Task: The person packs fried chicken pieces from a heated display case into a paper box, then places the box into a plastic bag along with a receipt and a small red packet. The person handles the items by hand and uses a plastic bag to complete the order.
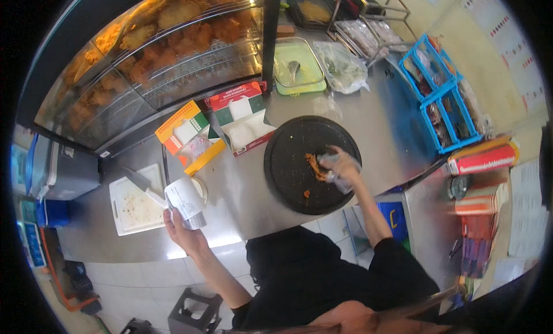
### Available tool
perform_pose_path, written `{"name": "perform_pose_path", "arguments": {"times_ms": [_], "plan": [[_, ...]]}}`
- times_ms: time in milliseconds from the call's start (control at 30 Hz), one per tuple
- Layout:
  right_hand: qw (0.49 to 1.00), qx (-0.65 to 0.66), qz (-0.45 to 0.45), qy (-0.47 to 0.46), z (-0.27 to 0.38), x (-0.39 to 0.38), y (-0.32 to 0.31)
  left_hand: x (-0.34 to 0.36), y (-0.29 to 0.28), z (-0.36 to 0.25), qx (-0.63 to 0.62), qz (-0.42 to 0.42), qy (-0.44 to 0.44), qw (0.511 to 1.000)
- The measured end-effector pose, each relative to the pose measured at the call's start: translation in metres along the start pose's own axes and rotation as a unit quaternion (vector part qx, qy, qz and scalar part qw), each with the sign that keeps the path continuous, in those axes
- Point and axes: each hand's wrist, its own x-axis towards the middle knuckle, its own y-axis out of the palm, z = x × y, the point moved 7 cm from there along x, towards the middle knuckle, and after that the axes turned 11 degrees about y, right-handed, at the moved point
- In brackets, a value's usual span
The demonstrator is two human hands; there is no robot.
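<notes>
My left hand [185, 233] is closed round a white cylindrical container [184, 197] with a printed label and a silvery end, held tilted above the counter's front edge. Clear thin plastic covers part of my right hand [342, 168], whose fingers curl at a strip of brown fried chicken [314, 165]. That strip lies on a round black board [288, 187], and a smaller crumb of chicken [306, 194] sits nearer me. Beside the container, a knife [138, 181] rests across a white cutting board [124, 210] stained with crumbs.
Two opened cardboard boxes, one orange [201, 164] and one red [233, 97], stand behind the boards. A lit glass cabinet [155, 92] of fried chicken fills the back left. Farther back are a green-tinted tray [299, 48], a plastic bag [343, 69] and blue baskets [438, 95].
</notes>
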Motion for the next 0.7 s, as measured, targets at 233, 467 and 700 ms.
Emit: {"name": "perform_pose_path", "arguments": {"times_ms": [233,467,700], "plan": [[0.999,0.029,0.006,0.019,0.033,-0.022,-0.009,-0.004,0.001,0.012,0.014,-0.009,-0.007,1.000],[0.941,0.331,0.036,0.061,-0.009,0.012,-0.036,-0.015,-0.032,0.001,0.040,-0.035,0.000,0.999],[0.983,0.107,0.031,0.148,-0.037,0.010,-0.012,-0.011,-0.038,0.002,0.062,-0.053,0.003,0.997]]}}
